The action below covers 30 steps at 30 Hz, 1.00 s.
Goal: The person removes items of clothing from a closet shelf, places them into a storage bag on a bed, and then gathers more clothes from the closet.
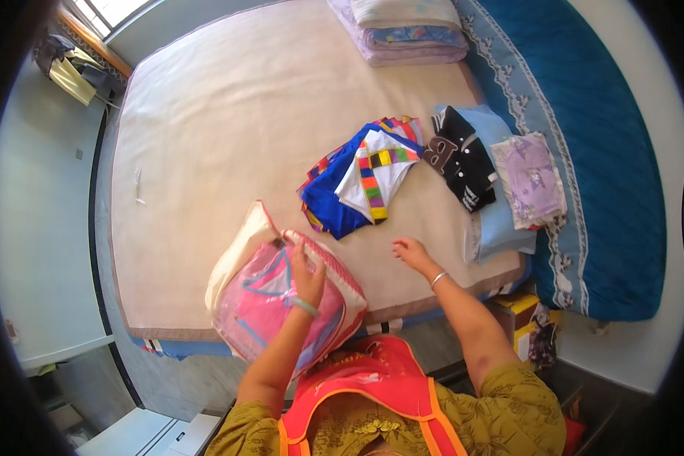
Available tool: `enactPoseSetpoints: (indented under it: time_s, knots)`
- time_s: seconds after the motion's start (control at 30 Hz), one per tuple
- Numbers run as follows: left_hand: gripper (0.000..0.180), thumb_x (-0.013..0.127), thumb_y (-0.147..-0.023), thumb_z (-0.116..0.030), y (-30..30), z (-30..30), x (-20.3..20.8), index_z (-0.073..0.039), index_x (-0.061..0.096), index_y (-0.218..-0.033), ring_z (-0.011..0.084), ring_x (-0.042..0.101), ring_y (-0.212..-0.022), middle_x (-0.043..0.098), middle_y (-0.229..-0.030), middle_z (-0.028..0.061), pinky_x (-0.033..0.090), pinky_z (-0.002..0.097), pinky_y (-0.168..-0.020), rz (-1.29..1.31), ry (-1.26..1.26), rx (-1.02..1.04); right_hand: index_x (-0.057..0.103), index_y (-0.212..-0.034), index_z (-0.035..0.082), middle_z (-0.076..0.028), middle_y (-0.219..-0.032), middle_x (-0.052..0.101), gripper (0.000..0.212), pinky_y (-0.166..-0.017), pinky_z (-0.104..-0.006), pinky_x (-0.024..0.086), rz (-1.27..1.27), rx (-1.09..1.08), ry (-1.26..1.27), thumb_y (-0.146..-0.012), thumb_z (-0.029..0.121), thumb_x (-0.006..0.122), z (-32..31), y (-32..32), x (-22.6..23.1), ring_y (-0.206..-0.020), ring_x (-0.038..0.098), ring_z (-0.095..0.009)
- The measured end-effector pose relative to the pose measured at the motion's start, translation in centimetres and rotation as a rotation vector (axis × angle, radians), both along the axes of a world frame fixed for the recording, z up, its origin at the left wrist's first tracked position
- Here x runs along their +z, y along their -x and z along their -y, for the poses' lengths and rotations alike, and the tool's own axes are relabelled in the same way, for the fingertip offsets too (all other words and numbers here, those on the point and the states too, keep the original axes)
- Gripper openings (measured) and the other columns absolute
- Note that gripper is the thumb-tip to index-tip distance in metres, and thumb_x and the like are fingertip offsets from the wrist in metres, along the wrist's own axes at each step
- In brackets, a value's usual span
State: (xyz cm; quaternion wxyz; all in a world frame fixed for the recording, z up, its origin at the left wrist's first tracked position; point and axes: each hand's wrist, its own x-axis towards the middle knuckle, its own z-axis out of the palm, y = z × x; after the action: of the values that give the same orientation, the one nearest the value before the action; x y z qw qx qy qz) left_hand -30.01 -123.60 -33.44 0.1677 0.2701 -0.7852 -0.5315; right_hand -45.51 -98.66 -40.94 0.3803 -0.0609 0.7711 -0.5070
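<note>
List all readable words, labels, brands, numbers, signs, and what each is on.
Black garment: large brown letter patch readable, smaller white lettering blurred; wording not transcribed.
Red apron: yellowish marks on the front, too small and blurred to read.
Bag at the left hand: no legible text.

the bag [232, 315] is faced with clear, glossy plastic, through which pink cloth [257, 310] is seen. the bed [228, 114] is spread with smooth, matt fabric. the teal cover [623, 190] is made of softly sheened cloth, edged with lacy trim [562, 285]. the wardrobe doors [45, 205] are finished smooth and faintly glossy.
</note>
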Motion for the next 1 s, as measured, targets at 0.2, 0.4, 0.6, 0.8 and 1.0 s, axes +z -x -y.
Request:
enactPoseSetpoints:
  time_s: [0.2, 0.4, 0.6, 0.8, 1.0]
  knots:
    - [0.065, 0.070, -0.074, -0.033, 10.5, -0.8, -15.4, 0.010, 0.047, -0.117, 0.0231, 0.052, -0.100, 0.054, -0.113, 0.0155, 0.038, 0.0317, -0.090, 0.319, -0.717, 0.627, 0.054, -0.107, 0.000, -0.013, -0.094, 0.062, 0.041, -0.079, -0.0324, 0.046, -0.322, -0.093, -0.154, -0.079, 0.028, 0.062, 0.1, 17.8, -7.2, -0.088, 0.058, -0.023]
    - [0.097, 0.057, -0.067, -0.068, 12.6, 0.4, -18.9, 0.013, 0.044, -0.118, 0.0272, 0.053, -0.102, 0.049, -0.121, 0.0222, 0.040, 0.0344, -0.087, 0.660, -0.727, 0.740, 0.037, -0.125, -0.007, -0.029, -0.125, 0.040, 0.073, -0.098, -0.0381, 0.033, -0.594, -0.092, -0.255, -0.076, 0.042, 0.062, 1.4, 32.0, -11.1, -0.118, 0.039, -0.036]
    - [0.100, 0.045, -0.071, -0.073, 13.9, -0.3, -22.4, 0.020, 0.044, -0.108, 0.0406, 0.044, -0.110, 0.045, -0.117, 0.0339, 0.033, 0.0366, -0.095, 0.710, -0.182, 0.829, 0.032, -0.127, -0.010, -0.029, -0.130, 0.035, 0.086, -0.102, -0.0372, 0.029, -0.471, -0.064, -0.296, -0.075, 0.055, 0.055, 4.8, 39.1, -14.7, -0.123, 0.034, -0.037]
    - [0.076, 0.060, -0.076, -0.053, 17.1, -0.9, -16.8, 0.010, 0.040, -0.113, 0.0257, 0.049, -0.101, 0.049, -0.112, 0.0202, 0.037, 0.0327, -0.089, 0.286, -0.361, 0.674, 0.035, -0.124, -0.009, -0.027, -0.127, 0.040, 0.092, -0.101, -0.0367, 0.030, -0.490, 0.369, -0.260, -0.065, 0.054, 0.066, 9.2, 33.8, -9.7, -0.120, 0.038, -0.036]
    - [0.053, 0.071, -0.074, -0.019, 18.6, -0.3, -16.4, -0.001, 0.048, -0.117, 0.0170, 0.054, -0.097, 0.055, -0.111, 0.0072, 0.042, 0.0284, -0.085, 0.145, -0.614, 0.431, 0.050, -0.113, 0.000, -0.009, -0.105, 0.059, 0.052, -0.085, -0.0288, 0.043, -0.023, 0.319, 0.015, -0.067, 0.012, 0.071, 6.9, 34.8, -10.5, -0.092, 0.056, -0.016]
